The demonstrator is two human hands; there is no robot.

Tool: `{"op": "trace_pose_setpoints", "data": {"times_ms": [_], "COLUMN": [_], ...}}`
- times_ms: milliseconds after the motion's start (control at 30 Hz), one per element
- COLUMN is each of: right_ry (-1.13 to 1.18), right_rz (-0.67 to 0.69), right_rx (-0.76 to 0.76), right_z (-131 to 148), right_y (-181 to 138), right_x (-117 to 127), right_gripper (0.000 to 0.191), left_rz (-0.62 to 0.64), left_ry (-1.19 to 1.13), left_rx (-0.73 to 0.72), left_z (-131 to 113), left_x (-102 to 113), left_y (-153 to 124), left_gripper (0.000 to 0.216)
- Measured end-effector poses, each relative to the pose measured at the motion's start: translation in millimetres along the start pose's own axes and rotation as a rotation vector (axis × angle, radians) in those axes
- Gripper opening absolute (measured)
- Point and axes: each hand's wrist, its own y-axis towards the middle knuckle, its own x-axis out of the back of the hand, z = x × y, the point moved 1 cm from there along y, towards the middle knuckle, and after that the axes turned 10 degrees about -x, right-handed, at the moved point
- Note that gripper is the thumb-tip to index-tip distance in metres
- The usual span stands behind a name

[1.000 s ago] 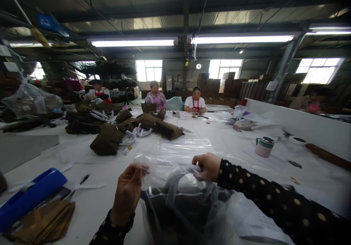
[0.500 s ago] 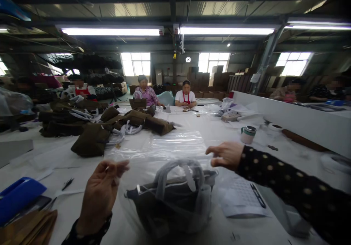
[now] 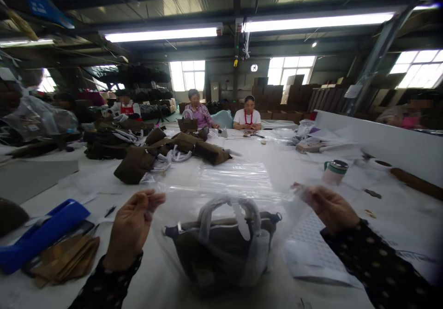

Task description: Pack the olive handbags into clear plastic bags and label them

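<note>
A dark olive handbag (image 3: 221, 249) with white-wrapped handles stands inside a clear plastic bag (image 3: 224, 193) on the white table, right in front of me. My left hand (image 3: 133, 228) pinches the plastic bag's top edge at its left corner. My right hand (image 3: 328, 205) pinches the same edge at the right corner. The two hands hold the film stretched wide above the handbag.
A stack of flat clear bags (image 3: 235, 177) lies just beyond. Olive handbags (image 3: 152, 157) are piled at the left. A blue case (image 3: 41, 235) and brown paper (image 3: 65, 258) lie near my left arm. A mug (image 3: 332, 171) stands right. Other people (image 3: 246, 117) sit at the far end.
My right hand moved out to the right and took the bag's right corner. The plastic opening is now stretched wider between both hands.
</note>
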Motion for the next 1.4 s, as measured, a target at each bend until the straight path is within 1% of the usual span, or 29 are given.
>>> {"op": "trace_pose_setpoints", "data": {"times_ms": [33,67,100,167,200,267,333,367,433,500,600,667,700,767,833,867,900,967,1000,1033,1067,1100,1133,1167,1233,1267,1300,1333,1400], "right_ry": [0.081,0.149,0.198,0.236,0.24,0.254,0.26,0.249,0.21,0.143,-0.008,-0.13,-0.187,-0.294,-0.42,-0.492,-0.562,-0.681,-0.738,-0.803,-0.881,-0.966,-1.049,-1.116,-1.174,-1.167,-1.137,-1.101,-1.059], "right_rz": [-0.064,-0.115,-0.149,-0.186,-0.194,-0.21,-0.171,-0.126,-0.035,0.028,0.05,0.051,0.06,0.13,0.217,0.235,0.234,0.211,0.233,0.281,0.323,0.343,0.367,0.376,0.34,0.306,0.27,0.239,0.19], "right_rx": [-0.018,-0.043,-0.073,-0.11,-0.106,-0.069,-0.013,0.025,0.089,0.1,0.002,-0.082,-0.129,-0.245,-0.317,-0.301,-0.242,-0.041,0.06,0.123,0.154,0.168,0.173,0.177,0.203,0.236,0.278,0.311,0.313], "right_z": [-1,1,5,18,26,46,61,65,58,30,-40,-86,-104,-125,-123,-117,-110,-102,-105,-114,-128,-146,-166,-186,-217,-228,-234,-238,-242], "right_y": [10,23,37,66,80,99,104,101,87,67,33,9,-4,-28,-50,-60,-69,-88,-100,-112,-124,-136,-147,-155,-165,-168,-169,-170,-171], "right_x": [-7,-13,-19,-31,-37,-44,-41,-36,-20,-1,23,36,41,50,53,50,42,11,-11,-35,-59,-81,-99,-111,-123,-123,-121,-118,-113], "right_gripper": [0.035,0.033,0.032,0.028,0.026,0.022,0.016,0.013,0.014,0.022,0.031,0.035,0.037,0.04,0.045,0.05,0.055,0.067,0.073,0.083,0.091,0.093,0.087,0.071,0.029,0.015,0.009,0.009,0.014], "left_rz": [-0.014,-0.02,-0.019,0.006,0.015,0.025,0.055,0.088,0.203,0.354,0.509,0.552,0.572,0.606,0.686,0.751,0.823,0.966,1.023,1.062,1.098,1.131,1.154,1.165,1.15,1.129,1.103,1.078,1.049], "left_ry": [-0.008,-0.022,-0.035,-0.043,-0.042,-0.051,-0.08,-0.099,-0.125,-0.104,-0.018,0.026,0.044,0.072,0.127,0.175,0.228,0.326,0.353,0.36,0.356,0.349,0.34,0.33,0.316,0.311,0.305,0.298,0.29], "left_rx": [0.017,0.043,0.076,0.144,0.165,0.16,0.113,0.088,0.078,0.155,0.352,0.459,0.504,0.581,0.632,0.638,0.629,0.579,0.551,0.528,0.51,0.495,0.482,0.472,0.454,0.443,0.429,0.414,0.383], "left_z": [2,6,10,16,17,11,-2,-8,-13,-1,42,75,89,108,116,116,115,111,108,105,103,100,98,97,95,94,93,92,89], "left_x": [-3,-8,-15,-36,-47,-66,-74,-72,-56,-30,13,36,44,58,67,71,74,78,79,80,80,80,80,80,79,78,76,74,70], "left_y": [6,15,25,53,67,93,107,108,97,73,23,-12,-28,-54,-69,-72,-74,-71,-69,-67,-64,-62,-60,-58,-55,-53,-52,-50,-46], "left_gripper": [0.015,0.011,0.01,0.017,0.02,0.022,0.022,0.021,0.016,0.012,0.021,0.026,0.027,0.027,0.026,0.025,0.024,0.023,0.022,0.022,0.022,0.022,0.022,0.023,0.022,0.022,0.023,0.023,0.023]}}
